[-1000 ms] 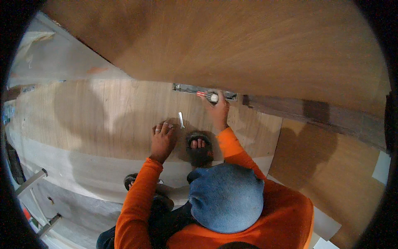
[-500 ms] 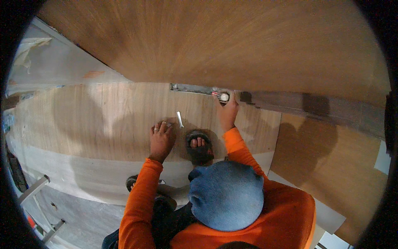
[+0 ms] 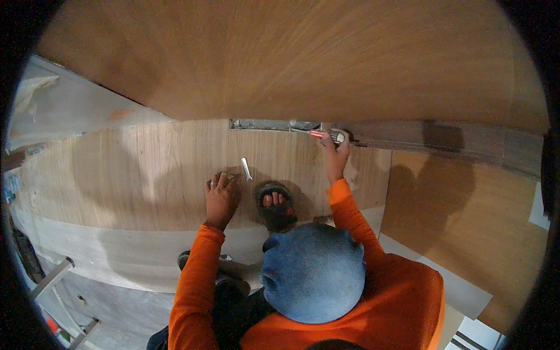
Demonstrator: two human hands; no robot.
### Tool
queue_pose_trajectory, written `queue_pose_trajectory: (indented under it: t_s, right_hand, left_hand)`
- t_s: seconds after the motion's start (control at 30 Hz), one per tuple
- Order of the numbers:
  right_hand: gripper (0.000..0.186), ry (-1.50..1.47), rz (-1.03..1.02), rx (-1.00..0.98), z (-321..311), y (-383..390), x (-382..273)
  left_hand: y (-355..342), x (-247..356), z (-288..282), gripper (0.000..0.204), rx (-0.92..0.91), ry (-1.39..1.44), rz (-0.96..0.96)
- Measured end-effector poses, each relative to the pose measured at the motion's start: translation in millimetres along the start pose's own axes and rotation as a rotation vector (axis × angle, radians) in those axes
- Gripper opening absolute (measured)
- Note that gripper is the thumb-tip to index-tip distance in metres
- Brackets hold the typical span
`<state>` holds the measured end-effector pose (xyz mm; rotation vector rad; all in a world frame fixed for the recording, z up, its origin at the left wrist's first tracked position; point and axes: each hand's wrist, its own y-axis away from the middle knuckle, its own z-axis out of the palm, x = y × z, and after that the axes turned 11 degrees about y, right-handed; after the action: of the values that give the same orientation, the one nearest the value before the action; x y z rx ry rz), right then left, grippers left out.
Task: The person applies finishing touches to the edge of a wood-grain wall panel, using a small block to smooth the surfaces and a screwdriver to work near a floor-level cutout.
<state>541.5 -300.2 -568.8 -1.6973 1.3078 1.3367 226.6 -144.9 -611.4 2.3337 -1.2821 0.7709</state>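
My left hand point(image 3: 221, 195) rests flat, fingers spread, on a pale wood veneer sheet point(image 3: 134, 169). A small white stick-shaped object point(image 3: 247, 169) lies just beyond its fingertips. My right hand point(image 3: 334, 154) reaches forward and grips a small red-and-white tool point(image 3: 326, 135). The tool's tip is pressed at the right end of a grey metal straightedge point(image 3: 268, 125), which lies along the sheet's far edge. My sandalled foot point(image 3: 274, 205) stands on the sheet between the two hands. Orange sleeves cover both arms.
A large brown wood panel point(image 3: 303, 58) fills the top of the view. A dark wood strip point(image 3: 455, 140) runs to the right of the straightedge. Another brown sheet point(image 3: 466, 216) lies at right above a white board point(image 3: 449, 289). A metal ladder point(image 3: 55, 280) stands at lower left.
My right hand has slid to the right along the metal straightedge with the tool in it. The left hand has stayed flat on the sheet.
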Motion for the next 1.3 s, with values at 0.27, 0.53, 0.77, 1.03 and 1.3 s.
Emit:
queue_pose_trajectory:
  t_s: [0.27, 0.53, 0.77, 1.03, 1.3]
  right_hand:
    - [0.032, 0.275, -0.076, -0.057, -5, -10, 9]
    - [0.032, 0.697, -0.314, 0.017, -11, -2, -12]
    - [0.027, 0.277, -0.199, 0.004, -10, -13, 12]
    - [0.020, 0.463, -0.093, 0.093, -23, -16, 36]
    - [0.034, 0.611, -0.148, 0.043, 22, -1, -7]
  left_hand:
    - [6, 18, 1, 0.037, -0.004, 0.058, 0.015]
    - [3, 18, -5, 0.039, -0.032, 0.061, -0.022]
    - [-1, 23, -6, 0.041, -0.048, 0.037, -0.015]
    - [6, 17, 1, 0.042, -0.029, 0.021, 0.008]
    - [10, 14, -10, 0.041, -0.008, 0.012, -0.002]
